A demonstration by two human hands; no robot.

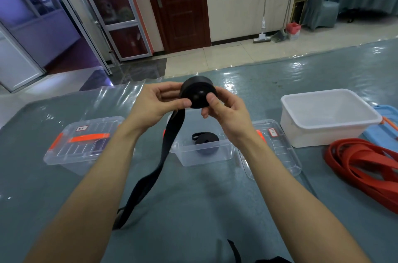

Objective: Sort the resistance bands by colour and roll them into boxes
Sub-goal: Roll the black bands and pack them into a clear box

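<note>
A half-rolled black resistance band (pixel 197 92) is held up above the table between both hands. My left hand (pixel 159 101) pinches its left side and my right hand (pixel 221 109) grips its right side with the thumb on the coil's face. The band's loose tail (pixel 159 165) hangs down to the table in front of me. Below the hands, an open clear box (pixel 224 155) holds one rolled black band (pixel 205 141). A pile of red bands (pixel 361 163) lies at the right.
A closed clear box with orange clasps (pixel 64 150) stands at the left. A clear lid (pixel 277 150) lies beside the open box. A white tub (pixel 327 118) stands at the back right with a blue lid (pixel 385 131) behind it. Another black strap (pixel 234 249) shows at the bottom edge.
</note>
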